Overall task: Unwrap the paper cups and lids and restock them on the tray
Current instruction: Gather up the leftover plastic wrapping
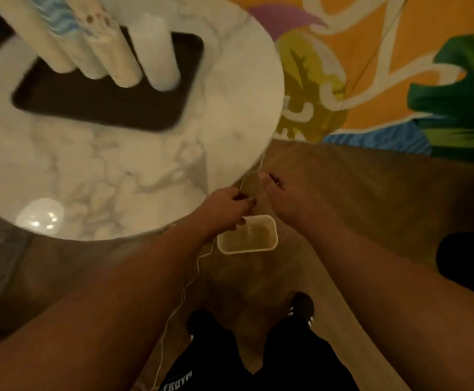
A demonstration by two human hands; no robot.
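Paper cups [100, 49]: several tall stacks stand on the dark tray [111, 108], up and well to the left of both hands. One stack has a blue pattern, the others are pale; the rightmost one [156, 52] is plain white, can't tell if it's cups or lids. Frame is motion-blurred, so no detail on wrapping.

Marble table [117, 170]: round, white with grey veining. Its near edge runs just beside the left hand [224, 207], and the tray sits on its far half.

Floor: wood planks under both arms. A painted orange, green and blue surface [371, 80] lies beyond the right hand [284, 198].

Tub [247, 234]: small, pale, rectangular, open top, directly below and between the two hands, off the table edge. Can't tell what it rests on.

Clear dome-shaped thing [39, 217]: shiny, on the table's near-left edge, well left of the left hand. Could be a lid, not sure.

Hands: close together, just past the table edge, fingers curled on both. A thin white string [251, 173] loops between them; each hand appears to pinch it. More of it trails down past the left forearm toward the legs.

Black shoe [302, 306] on the floor below the right forearm.
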